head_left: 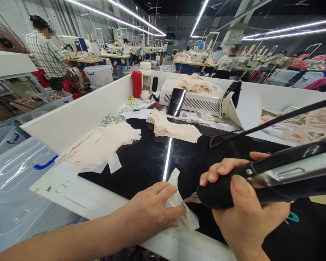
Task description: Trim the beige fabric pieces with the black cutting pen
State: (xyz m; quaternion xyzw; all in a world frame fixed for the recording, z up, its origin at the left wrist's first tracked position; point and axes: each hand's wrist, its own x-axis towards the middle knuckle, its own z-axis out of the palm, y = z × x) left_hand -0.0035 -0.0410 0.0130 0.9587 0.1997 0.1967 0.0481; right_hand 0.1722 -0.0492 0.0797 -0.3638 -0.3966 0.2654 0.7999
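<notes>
My left hand (154,206) is closed on a small cream fabric piece (190,217), its fingers bent over the cloth near the front edge of the black work surface (136,163). My right hand (244,206) wraps around a black corded handheld tool (282,174) with a silver lever along its side. The tool's narrow metal tip (192,198) points left and meets the right side of the fabric; whether it touches the cloth or just overlaps it I cannot tell. A stack of cream fabric pieces (105,143) lies at the left, and another cut stack (176,128) lies farther back.
A phone (176,101) leans against a white vented box (198,96) at the back. Beside it are a red cup (136,84) and a white cone-shaped lamp (244,105). The black cable (274,121) crosses at right. A teal-handled item (292,216) lies near my right wrist. Co-workers sit beyond.
</notes>
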